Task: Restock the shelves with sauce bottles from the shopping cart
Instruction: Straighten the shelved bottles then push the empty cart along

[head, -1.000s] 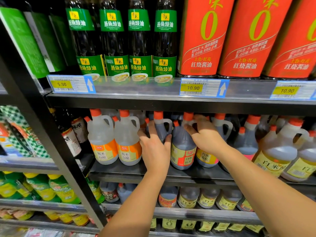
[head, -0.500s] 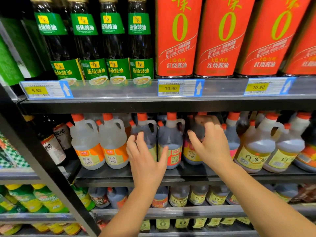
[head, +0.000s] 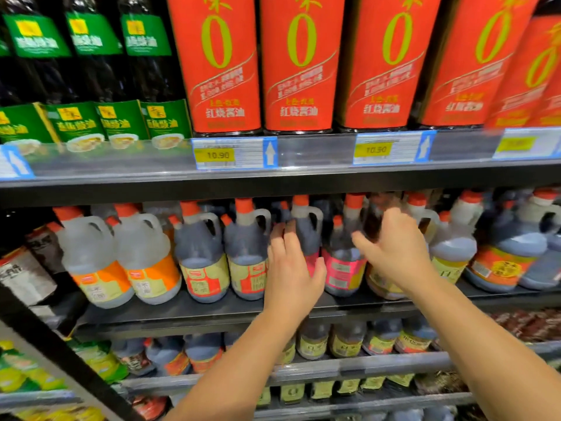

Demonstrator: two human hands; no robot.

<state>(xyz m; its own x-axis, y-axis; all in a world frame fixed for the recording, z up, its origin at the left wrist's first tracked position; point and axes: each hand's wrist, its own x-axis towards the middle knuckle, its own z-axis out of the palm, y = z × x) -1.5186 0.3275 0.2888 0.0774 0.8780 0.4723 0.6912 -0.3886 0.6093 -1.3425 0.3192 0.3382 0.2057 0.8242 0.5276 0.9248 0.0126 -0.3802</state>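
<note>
Sauce bottles [head: 343,262] are standing in a packed row on the middle shelf [head: 212,311], orange-capped jugs with moulded loop handles, some holding dark liquid and some clear. Both hands are reaching into that row. The left hand [head: 291,268] is lying flat, fingers spread, against a dark jug with a pink label, pressing on it and not wrapping it. The right hand [head: 394,250] is cupping loosely over the shoulder of a brown bottle [head: 379,284] just beside it; whether it is actually gripping is hard to tell through the blur.

These jugs are likely handling as heavy, since they are looking nearly full, and the smooth plastic is probably slippery. The handle or the neck under the cap is looking like the surest hold; being plastic, they are unlikely to break but could topple neighbours when pushed.

Above, tall red bottles [head: 300,65] are showing a large yellow "0" and the characters 红烧酱油. Price tags [head: 218,154] below them are reading 10.90. Green labels [head: 118,121] on the dark bottles further left are too blurred to read. No cart is showing.
</note>
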